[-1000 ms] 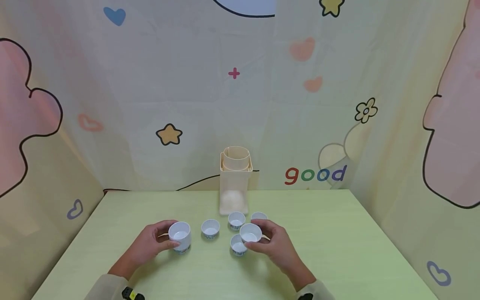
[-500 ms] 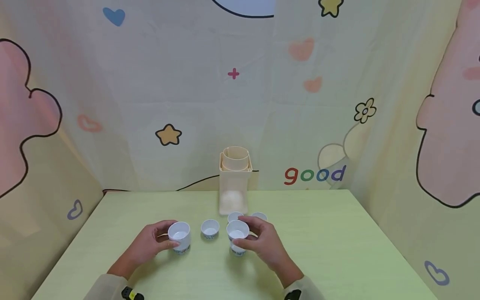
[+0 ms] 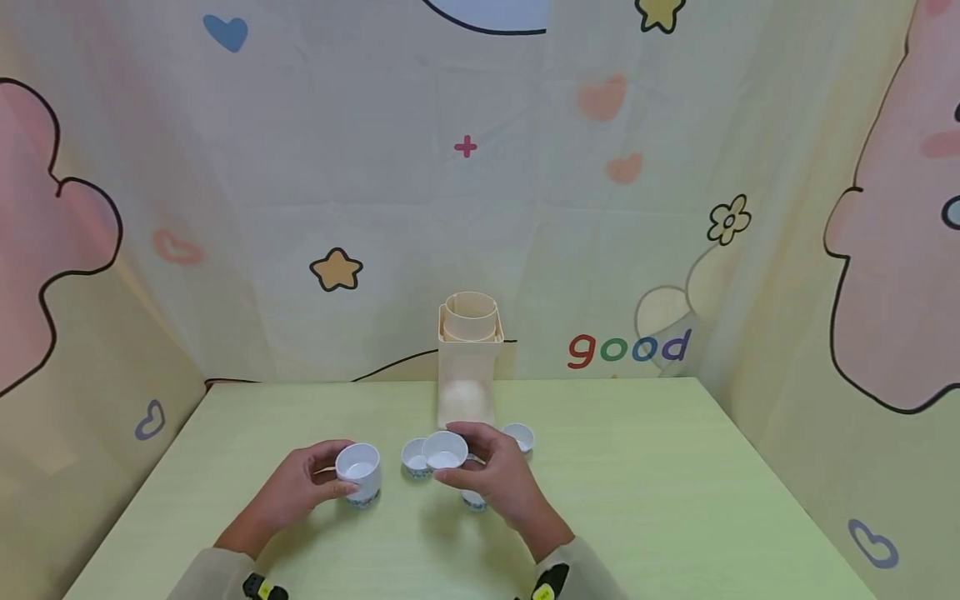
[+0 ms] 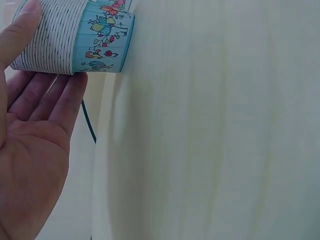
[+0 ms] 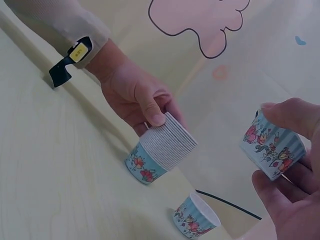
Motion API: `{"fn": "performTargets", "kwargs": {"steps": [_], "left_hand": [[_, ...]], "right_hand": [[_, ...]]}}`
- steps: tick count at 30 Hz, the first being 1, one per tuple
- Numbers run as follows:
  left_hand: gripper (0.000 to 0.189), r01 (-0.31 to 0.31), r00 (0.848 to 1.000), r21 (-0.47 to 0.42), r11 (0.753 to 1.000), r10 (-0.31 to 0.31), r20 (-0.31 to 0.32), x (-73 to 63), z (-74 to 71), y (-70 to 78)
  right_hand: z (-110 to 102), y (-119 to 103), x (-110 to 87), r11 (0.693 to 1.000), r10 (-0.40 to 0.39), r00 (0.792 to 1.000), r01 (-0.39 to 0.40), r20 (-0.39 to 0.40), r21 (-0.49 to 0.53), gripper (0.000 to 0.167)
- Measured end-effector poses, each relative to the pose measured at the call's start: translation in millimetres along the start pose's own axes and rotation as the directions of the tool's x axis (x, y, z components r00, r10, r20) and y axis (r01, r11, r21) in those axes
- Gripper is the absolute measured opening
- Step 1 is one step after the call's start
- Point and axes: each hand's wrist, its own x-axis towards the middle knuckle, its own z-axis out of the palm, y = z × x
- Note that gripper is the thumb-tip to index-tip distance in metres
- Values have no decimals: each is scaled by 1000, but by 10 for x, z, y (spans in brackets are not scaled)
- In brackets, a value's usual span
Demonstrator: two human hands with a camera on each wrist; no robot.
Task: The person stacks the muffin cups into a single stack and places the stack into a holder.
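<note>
Head view: my left grip holds a stack of cups, one inside another. My right grip pinches a single cup, up over the tabletop.

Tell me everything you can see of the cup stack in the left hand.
The cup stack looks like nested paper cups: closely layered white rims above, a light-blue wall with flower print below. The topmost cup's white inside shows. It is upright, left of the other cups; whether its base touches the table is unclear. The left hand grips its side between thumb and fingers.
</note>
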Motion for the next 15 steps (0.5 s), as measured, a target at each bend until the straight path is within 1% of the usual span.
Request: {"fn": "performTargets", "kwargs": {"steps": [6,15], "left_hand": [[70,11,1000,-8,1000,-11,1,-6,-6,-7],[70,-23,1000,-15,1000,24,3,-3,5,-27]], "right_hand": [[108,5,83,1000,-21,1000,21,8,-13,61],[277,20,192,999,-34,999,33,37,18,59]]}}
